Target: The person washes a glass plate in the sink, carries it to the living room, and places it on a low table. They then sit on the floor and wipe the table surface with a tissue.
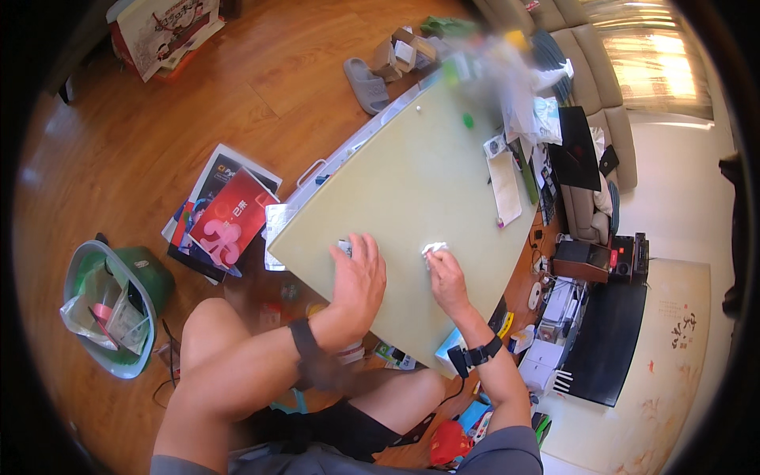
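My right hand [447, 282] grips a crumpled white tissue [436, 247] against the pale tabletop [409, 172]. To its left, my left hand [360, 276] is spread low over the table near its front left edge, fingers slightly apart. A small white item with dark marks [345, 247] lies at those fingertips, partly covered; whether the fingers touch it cannot be told. Beside my right forearm, at the table's near edge, sits a light blue and white box [452, 347], partly hidden. Black straps circle both forearms.
A green waste bin [151, 276] with a bag stands on the floor at left, near stacked books [237, 208]. A grey slipper [366, 86] and cardboard boxes [386, 59] lie beyond the table. A beige cloth [504, 187], a green ball [468, 120] and plastic bags occupy its far side.
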`<state>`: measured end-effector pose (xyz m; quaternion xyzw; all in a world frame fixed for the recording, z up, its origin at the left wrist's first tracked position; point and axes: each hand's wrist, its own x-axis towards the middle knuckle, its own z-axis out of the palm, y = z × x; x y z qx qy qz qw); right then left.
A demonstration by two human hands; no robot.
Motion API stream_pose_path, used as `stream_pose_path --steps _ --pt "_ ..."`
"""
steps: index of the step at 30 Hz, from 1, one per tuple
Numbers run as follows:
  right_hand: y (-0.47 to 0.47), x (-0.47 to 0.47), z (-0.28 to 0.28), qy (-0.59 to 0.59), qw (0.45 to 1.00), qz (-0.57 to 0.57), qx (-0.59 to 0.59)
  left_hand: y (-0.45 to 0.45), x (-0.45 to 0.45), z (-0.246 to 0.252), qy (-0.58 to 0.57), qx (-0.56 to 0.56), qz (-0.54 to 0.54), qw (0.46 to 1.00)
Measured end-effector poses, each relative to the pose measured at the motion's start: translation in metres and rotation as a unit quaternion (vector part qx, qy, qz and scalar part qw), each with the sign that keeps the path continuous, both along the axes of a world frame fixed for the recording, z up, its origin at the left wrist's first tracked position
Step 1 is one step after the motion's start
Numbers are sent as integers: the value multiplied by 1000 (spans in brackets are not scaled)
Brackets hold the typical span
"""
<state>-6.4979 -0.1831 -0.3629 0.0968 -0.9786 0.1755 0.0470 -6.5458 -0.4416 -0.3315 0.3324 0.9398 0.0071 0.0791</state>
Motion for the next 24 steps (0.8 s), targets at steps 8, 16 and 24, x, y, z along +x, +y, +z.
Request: stream_pose_path --steps 8,16,24 --pt "19 -35 -9 17 995 -58 76 -11 -4 -30 -61 185 15 981" --pt "-14 -11 -23 23 992 -109 59 -62 -1 -39 -197 361 47 910" --pt "-71 57 -19 24 996 -80 21 -131 94 -88 -498 303 80 809"
